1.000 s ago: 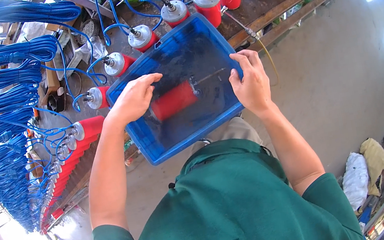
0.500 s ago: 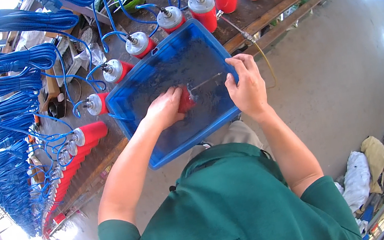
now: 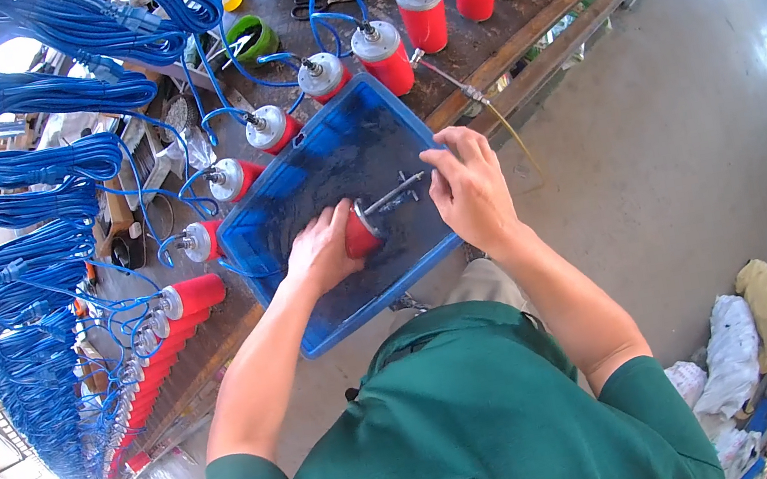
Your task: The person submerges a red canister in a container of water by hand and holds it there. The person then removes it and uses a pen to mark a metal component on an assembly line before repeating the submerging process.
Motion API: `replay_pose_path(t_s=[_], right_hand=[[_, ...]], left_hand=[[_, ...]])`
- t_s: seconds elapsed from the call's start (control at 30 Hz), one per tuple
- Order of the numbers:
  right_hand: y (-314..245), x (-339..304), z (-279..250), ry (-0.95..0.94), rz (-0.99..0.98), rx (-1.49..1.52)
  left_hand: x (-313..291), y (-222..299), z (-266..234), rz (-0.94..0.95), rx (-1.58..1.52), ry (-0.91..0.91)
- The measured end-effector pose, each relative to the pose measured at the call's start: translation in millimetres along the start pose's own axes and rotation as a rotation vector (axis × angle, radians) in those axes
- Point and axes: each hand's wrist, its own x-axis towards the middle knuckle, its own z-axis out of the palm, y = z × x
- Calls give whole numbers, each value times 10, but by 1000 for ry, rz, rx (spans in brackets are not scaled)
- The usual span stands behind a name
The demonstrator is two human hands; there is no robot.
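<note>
Spanning the upper part of the view, the bench (image 3: 464,53) curves away to both sides, with the floor (image 3: 652,144) to its right. Blue coils (image 3: 27,169) crowd the left. The tub (image 3: 366,313) sits at the bench's front, its near side reaching out over the floor. Red cylinders (image 3: 424,14) with cables line the bench, several just beside the tub's far wall. The left hand (image 3: 319,250) is inside the tub, its fingers wrapped around the held cylinder (image 3: 362,235). The right hand (image 3: 474,186) is at the tub's right rim, fingers bent, thumb apart from the forefinger. A thin rod (image 3: 396,192) runs from the held cylinder's end toward that hand.

If the cylinder is wet, the left fingers could slip and drop it in the tub. A twist of the left wrist could knock the rod against the wall. Weight on the near rim could tip the tub, and a shove could topple its neighbours.

The left hand covers much of the held cylinder. What bears the tub's near side is out of sight; whether its dark bottom is under liquid is unclear. Whether the right fingers pinch the rim I cannot tell. Small marks beside the rod are hard to make out.
</note>
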Motion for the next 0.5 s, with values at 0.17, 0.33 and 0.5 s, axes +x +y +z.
replay_pose_path(t_s=[0.17,0.33,0.5], right_hand=[[-174,238,-129,-108,-135,111],[-36,494,8,-1031,291,575],[-169,434,161,-1264,666,1207]], left_hand=[[-209,169,-464,37,181,3],[-473,249,-789,11,222,18],[-766,128,-866,22,329,50]])
